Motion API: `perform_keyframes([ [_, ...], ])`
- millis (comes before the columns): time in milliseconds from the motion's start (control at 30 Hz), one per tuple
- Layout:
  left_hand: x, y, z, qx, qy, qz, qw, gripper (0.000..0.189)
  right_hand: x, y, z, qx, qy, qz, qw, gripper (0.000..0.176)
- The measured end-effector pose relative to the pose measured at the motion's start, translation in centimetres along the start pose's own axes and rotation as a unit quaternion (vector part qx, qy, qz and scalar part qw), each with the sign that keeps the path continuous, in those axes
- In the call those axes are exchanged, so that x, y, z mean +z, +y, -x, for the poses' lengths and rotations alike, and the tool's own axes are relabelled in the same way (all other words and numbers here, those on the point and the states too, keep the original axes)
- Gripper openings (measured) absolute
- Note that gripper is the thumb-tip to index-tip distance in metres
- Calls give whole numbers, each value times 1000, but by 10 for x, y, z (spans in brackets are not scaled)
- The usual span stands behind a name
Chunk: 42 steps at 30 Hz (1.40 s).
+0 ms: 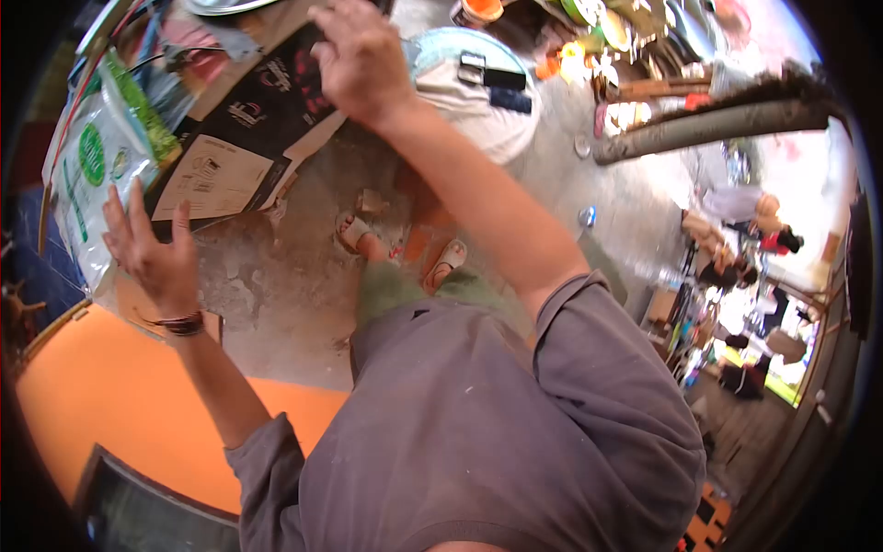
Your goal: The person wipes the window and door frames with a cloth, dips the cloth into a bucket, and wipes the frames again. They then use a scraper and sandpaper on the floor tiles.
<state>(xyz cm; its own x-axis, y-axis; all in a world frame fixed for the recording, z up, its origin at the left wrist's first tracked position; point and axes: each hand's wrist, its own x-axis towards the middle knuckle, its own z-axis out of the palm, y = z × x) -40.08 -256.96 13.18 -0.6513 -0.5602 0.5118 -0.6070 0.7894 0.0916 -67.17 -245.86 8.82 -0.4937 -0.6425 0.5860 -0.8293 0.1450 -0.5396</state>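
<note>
Two hands are spread open, nothing gripped: the right hand (359,60) is laid on a black printed carton (262,101), and the left hand (152,253) is held just beside its white flap, with a green-and-white plastic bag (92,156) beyond the fingertips. Unclamped, the carton could be nudged sideways and slid onto the concrete floor (276,294).

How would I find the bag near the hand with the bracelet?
Start at the big orange surface in the lower left and go up past the left hand with the dark bracelet. Right at its fingertips lies the plastic bag. It is white with round green labels, unlike the black flattened box beside it.
</note>
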Motion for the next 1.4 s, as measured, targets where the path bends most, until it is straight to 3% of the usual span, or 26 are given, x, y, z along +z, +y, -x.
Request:
perform_keyframes([
  [100, 16, 70, 33, 61, -34, 103, 992, 50, -22, -18, 90, 109, -23, -53, 992, 34],
  [167, 27, 127, 62, 24, -143, 233, 962, 41, -50, -24, 145, 155, -54, -80, 983, 32],
  [233, 44, 183, 95, -63, -220, 446, 866, 36, -86, -29, 195, 199, -48, -121, 971, 33],
  [300, 53, 242, 123, -66, -254, 551, 792, 37, -126, -25, 233, 244, -41, -155, 956, 34],
  [333, 43, 281, 132, -130, -295, 623, 713, 39, -150, -22, 249, 256, 4, -162, 953, 35],
  [367, 41, 316, 142, -94, -278, 635, 715, 40, -177, -18, 264, 264, 48, -169, 948, 36],
  [500, 18, 450, 178, -1, -355, 637, 684, 42, -306, 11, 335, 308, 113, -79, 941, 36],
  [667, -38, 599, 247, 185, -520, 598, 582, 43, -475, 7, 450, 434, 179, 54, 881, 37],
  [733, -46, 631, 262, 250, -594, 542, 540, 44, -499, 10, 490, 481, 217, 105, 843, 37],
  [800, -50, 658, 278, 286, -690, 466, 475, 44, -520, 8, 544, 561, 301, 122, 761, 37],
  [867, -23, 673, 295, 409, -705, 374, 443, 46, -525, -9, 575, 598, 360, 128, 704, 37],
  [900, 0, 672, 309, 412, -729, 339, 429, 47, -518, -14, 596, 619, 398, 132, 664, 37],
  [933, 8, 676, 312, 526, -668, 278, 447, 47, -511, -23, 616, 637, 401, 163, 637, 38],
  [967, 35, 671, 319, 637, -595, 308, 382, 47, -501, -30, 635, 670, 411, 201, 585, 39],
  [1033, 28, 707, 337, 535, -717, 214, 392, 47, -506, -47, 670, 709, 437, 247, 496, 39],
  [1100, 34, 746, 359, 596, -716, 168, 323, 48, -519, -50, 691, 741, 473, 235, 415, 39],
  [1167, 27, 801, 381, 635, -703, 135, 290, 50, -536, -58, 710, 736, 491, 273, 378, 39],
  [1233, -10, 841, 399, 761, -607, 113, 198, 51, -536, -75, 719, 732, 510, 293, 345, 39],
  [1400, -81, 939, 482, 798, -562, 180, 124, 50, -512, -109, 779, 794, 523, 245, 188, 43],
])
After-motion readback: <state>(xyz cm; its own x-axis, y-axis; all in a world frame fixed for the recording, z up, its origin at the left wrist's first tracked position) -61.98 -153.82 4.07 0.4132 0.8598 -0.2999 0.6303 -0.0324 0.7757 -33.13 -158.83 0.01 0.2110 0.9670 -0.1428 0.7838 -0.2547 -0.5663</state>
